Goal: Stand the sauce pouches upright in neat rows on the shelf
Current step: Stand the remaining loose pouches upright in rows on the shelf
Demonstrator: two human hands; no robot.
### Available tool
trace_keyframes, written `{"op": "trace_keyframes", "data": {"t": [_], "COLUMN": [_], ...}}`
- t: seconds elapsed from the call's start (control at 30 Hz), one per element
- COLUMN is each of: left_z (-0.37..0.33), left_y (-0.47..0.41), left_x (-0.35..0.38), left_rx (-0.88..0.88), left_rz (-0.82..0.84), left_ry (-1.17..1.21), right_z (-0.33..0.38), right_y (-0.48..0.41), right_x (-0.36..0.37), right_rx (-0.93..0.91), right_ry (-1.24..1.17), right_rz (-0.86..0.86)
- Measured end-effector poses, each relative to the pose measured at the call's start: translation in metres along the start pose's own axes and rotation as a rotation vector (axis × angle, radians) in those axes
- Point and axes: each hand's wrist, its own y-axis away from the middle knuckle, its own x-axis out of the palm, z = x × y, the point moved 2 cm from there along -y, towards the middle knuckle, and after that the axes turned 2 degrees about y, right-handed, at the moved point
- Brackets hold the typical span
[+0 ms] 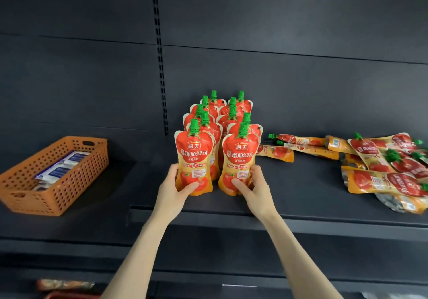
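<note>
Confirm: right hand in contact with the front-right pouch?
Touching. The head view shows the right hand wrapped around the lower part of the front-right pouch, thumb across its front and fingers on its right edge.

On the dark metal shelf [301, 189], two rows of upright red-and-orange tomato sauce pouches with green caps [228, 111] run back toward the rear panel. The left hand [177, 188] grips the front left pouch [194, 159] near its base, and the right hand [251, 187] grips the front right pouch [239, 162] likewise. More pouches lie flat in a loose heap [384, 166] to the right, and an orange perforated plastic basket [55, 178] holding white-and-blue packets sits well apart on the left.
</note>
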Motion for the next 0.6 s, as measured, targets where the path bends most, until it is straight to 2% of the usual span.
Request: {"op": "trace_keyframes", "data": {"t": [0.3, 0.6], "left_z": [0.0035, 0.0048], "left_y": [-0.0013, -0.0003], "left_x": [-0.0012, 0.0025], "left_rx": [0.044, 0.051], "left_rz": [0.05, 0.016], "left_ry": [0.0, -0.061], "right_z": [0.0014, 0.0048], "right_y": [0.002, 0.0066], "right_x": [-0.0003, 0.0014], "right_rx": [0.0, 0.019], "right_ry": [0.025, 0.053], "right_rz": [0.015, 0.013]}}
